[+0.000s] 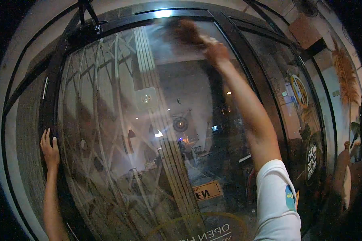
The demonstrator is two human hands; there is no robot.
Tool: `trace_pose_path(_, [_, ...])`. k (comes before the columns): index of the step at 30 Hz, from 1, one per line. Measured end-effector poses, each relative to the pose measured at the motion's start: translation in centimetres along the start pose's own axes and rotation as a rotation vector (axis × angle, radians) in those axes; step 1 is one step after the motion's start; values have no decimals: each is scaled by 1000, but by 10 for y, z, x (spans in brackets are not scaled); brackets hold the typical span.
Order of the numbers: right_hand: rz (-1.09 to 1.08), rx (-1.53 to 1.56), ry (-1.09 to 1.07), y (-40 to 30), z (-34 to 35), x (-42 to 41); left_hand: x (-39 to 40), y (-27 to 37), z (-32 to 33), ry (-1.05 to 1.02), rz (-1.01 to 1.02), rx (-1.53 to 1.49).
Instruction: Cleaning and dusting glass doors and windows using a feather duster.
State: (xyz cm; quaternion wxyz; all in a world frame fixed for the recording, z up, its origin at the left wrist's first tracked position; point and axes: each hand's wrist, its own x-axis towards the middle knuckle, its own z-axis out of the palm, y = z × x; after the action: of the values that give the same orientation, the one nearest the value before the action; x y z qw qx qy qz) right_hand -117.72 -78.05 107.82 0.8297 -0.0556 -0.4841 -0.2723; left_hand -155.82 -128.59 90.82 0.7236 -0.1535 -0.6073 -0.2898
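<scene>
My right hand (pixel 217 53) is raised at the top of a glass door and grips the handle of a brown duster (pixel 185 31). Motion blurs the duster's head, which lies over the upper part of the glass pane (pixel 187 81), just below the top rail; whether it touches the glass I cannot tell. On the left, my left hand (pixel 50 150) rests against the dark door frame (pixel 49 111) with its fingers pointing up and slightly apart. No object shows in it.
A folding metal gate (pixel 144 57) shows through the glass or as a reflection. Low on the pane are a sign (pixel 209 191) and reversed lettering (pixel 218 230). Dark metal hardware (pixel 97 28) sits at the upper left corner. Dried pampas grass (pixel 345 72) stands at the right.
</scene>
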Motion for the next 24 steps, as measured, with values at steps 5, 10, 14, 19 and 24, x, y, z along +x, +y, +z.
trace_pose_path(5, [318, -49, -264, 7, -51, -35, 0, -16, 12, 58, 34, 41])
trace_pose_path(10, [-233, 120, -276, -67, -58, -77, -5, -16, 0, 78, 5, 5])
trace_pose_path(14, [286, 122, -70, -27, -80, -90, -3, 14, 3, 102, 54, -96])
trace_pose_path(19, [-276, 286, -292, -120, -79, -129, -13, 5, -9, 103, 54, -66])
trace_pose_path(24, [169, 259, -225, -141, -108, -136, -16, 14, -11, 132, 87, -48])
